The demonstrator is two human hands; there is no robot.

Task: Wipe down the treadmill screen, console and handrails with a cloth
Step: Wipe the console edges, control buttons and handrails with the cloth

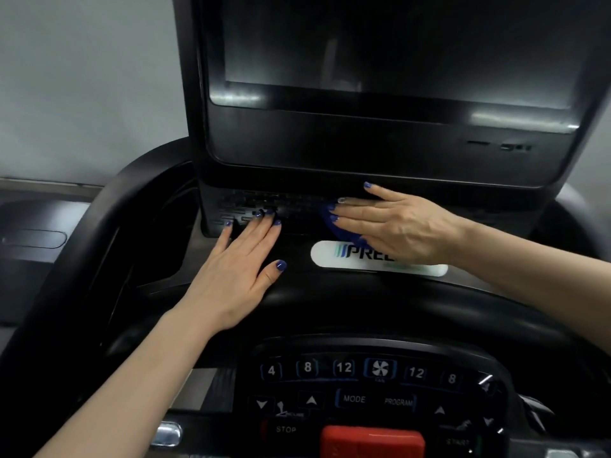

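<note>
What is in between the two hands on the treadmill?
In the head view, only bare black console and its vent slots lie between the left hand and the right hand, which presses a blue cloth.

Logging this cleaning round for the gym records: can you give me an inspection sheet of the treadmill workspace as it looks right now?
Surface: black plastic treadmill console, white oval logo plate partly covered.
Job's things: blue cloth pressed on the slotted vent; dark glossy screen off.
Clutter: nothing seen.
Hands: left hand flat on console, empty; right hand flat on cloth.
Cables: nothing seen.
Surroundings: grey wall; button panel, red stop knob below.
</note>
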